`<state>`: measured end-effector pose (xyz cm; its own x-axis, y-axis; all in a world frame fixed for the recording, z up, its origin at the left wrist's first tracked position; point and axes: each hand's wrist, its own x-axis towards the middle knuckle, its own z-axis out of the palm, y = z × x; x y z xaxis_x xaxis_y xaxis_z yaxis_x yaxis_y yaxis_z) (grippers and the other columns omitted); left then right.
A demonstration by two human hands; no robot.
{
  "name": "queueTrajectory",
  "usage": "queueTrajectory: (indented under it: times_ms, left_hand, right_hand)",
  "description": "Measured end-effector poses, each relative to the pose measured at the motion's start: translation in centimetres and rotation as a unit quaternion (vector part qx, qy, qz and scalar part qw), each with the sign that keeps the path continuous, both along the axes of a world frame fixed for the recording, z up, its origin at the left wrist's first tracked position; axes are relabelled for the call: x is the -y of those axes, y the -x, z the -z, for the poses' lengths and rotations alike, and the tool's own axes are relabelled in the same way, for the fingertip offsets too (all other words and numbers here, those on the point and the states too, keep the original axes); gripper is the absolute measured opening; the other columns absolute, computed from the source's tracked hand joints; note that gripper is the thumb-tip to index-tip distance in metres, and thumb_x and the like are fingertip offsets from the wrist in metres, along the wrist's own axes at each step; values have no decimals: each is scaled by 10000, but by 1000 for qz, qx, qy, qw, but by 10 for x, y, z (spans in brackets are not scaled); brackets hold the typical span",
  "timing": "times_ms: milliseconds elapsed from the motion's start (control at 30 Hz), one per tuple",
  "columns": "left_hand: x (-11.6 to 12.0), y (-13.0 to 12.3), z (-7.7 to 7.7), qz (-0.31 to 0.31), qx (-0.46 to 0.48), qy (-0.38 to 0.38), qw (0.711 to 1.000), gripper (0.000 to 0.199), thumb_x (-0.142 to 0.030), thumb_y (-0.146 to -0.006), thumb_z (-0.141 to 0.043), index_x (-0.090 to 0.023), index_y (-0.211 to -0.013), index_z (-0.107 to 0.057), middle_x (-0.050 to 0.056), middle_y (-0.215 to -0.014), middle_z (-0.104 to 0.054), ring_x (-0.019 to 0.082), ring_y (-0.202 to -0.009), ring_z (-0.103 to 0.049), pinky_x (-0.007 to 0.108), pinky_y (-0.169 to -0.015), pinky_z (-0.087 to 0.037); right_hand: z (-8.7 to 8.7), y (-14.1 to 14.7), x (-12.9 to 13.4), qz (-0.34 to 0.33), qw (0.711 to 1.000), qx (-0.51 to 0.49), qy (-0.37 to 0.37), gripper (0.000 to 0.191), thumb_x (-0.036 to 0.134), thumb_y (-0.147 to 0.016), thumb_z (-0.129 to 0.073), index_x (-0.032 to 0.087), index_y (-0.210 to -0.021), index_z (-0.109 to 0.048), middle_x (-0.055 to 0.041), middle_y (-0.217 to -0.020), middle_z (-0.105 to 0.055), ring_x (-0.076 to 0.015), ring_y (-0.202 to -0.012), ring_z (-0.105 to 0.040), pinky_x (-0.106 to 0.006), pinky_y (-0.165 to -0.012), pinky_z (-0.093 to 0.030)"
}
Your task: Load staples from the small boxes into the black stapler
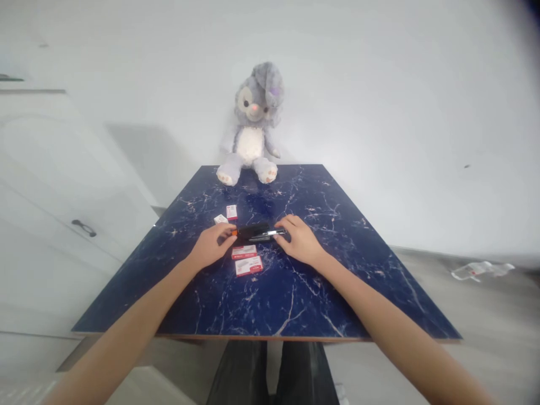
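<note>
A black stapler (253,231) lies lengthwise between my two hands over the middle of the table, its silver metal part showing at the right. My left hand (212,243) pinches its orange-tipped left end between thumb and fingers. At the other end, the thumb and fingers of my right hand (298,238) close on the silver part. Just below the stapler are two flat red-and-white boxes, an upper box (244,252) and a lower box (248,266). Beyond my left hand sit two small boxes, one white-and-red (232,212) and one mostly white (220,219), partly hidden by my fingers.
A grey plush rabbit (251,143) sits at the far edge of the dark blue marbled table (291,304), against the white wall. A white cabinet (50,225) stands on the left. Clear plastic (481,270) lies on the floor at the right.
</note>
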<state>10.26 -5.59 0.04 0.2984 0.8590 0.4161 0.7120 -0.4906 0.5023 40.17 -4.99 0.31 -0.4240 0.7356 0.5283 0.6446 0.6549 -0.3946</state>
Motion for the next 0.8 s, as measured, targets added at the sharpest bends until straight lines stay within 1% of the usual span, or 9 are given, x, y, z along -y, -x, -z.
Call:
queueTrajectory:
  times_ms: [67,167,267,367,500,600,667,733,800]
  left_hand:
    - [3,-1,0,2,-25,-48,999,266,-378,-923,-539,-212,-1096,-653,66,-1059,-702,194,-918,-679,324,-888,-533]
    - [8,-3,0,5,-65,-93,993,227,-373,-932,-526,-212,-996,-673,75,-1012,-694,206,-948,-651,321,-887,-512]
    - [11,-3,-2,4,-86,-87,992,238,-376,-948,-506,-215,-896,-675,48,-879,-696,175,-801,-641,291,-803,-506]
    - [14,-1,-7,12,-79,-67,995,260,-383,-954,-506,-217,-858,-682,25,-836,-709,149,-714,-626,270,-756,-497]
    - [19,1,-14,3,-41,-50,998,284,-419,-939,-525,-216,-893,-717,33,-901,-738,161,-765,-654,267,-776,-507]
    - [21,-1,-14,30,1,36,999,370,-468,-961,-467,-225,-1045,-732,33,-898,-748,168,-760,-667,278,-762,-518]
    - [20,-4,-12,66,75,145,984,453,-489,-990,-392,-231,-1241,-667,35,-819,-741,164,-678,-656,278,-663,-519]
    - [20,-9,-8,117,175,269,940,525,-510,-992,-368,-212,-1376,-566,56,-769,-727,171,-605,-642,277,-546,-497]
    - [20,-13,-7,157,261,356,883,568,-524,-963,-425,-184,-1404,-531,99,-812,-726,199,-615,-663,287,-489,-494]
  right_hand:
    - [-1,12,22,-33,999,7,-13,120,272,-942,-559,190,-990,-631,-83,-952,-628,-218,-898,-576,-345,-849,-464]
    - [-2,36,43,-141,984,112,-8,200,378,-915,-599,200,-995,-646,-70,-929,-614,-200,-820,-574,-316,-771,-469]
    - [-2,49,45,-153,976,156,-3,240,395,-923,-602,203,-1057,-652,-79,-989,-610,-220,-900,-574,-328,-810,-472]
    - [-5,45,43,-163,975,148,8,267,383,-930,-617,210,-1131,-650,-97,-1092,-606,-230,-962,-571,-352,-863,-478]
    - [-10,34,47,-215,971,99,43,274,319,-948,-609,219,-1203,-626,-84,-1054,-649,-217,-956,-603,-354,-900,-495]
    - [-13,30,47,-202,978,10,51,357,303,-936,-631,236,-1282,-572,-83,-1129,-659,-220,-1030,-619,-360,-928,-509]
    - [-14,29,44,-162,985,-39,38,409,327,-929,-646,249,-1317,-544,-87,-1187,-651,-231,-1072,-621,-384,-943,-515]
    - [-14,27,42,-132,988,-69,29,431,367,-920,-659,254,-1319,-541,-90,-1206,-649,-240,-1077,-627,-403,-950,-519]
    - [-13,26,40,-126,988,-83,32,413,375,-920,-657,250,-1299,-553,-90,-1195,-650,-236,-1051,-637,-399,-938,-528]
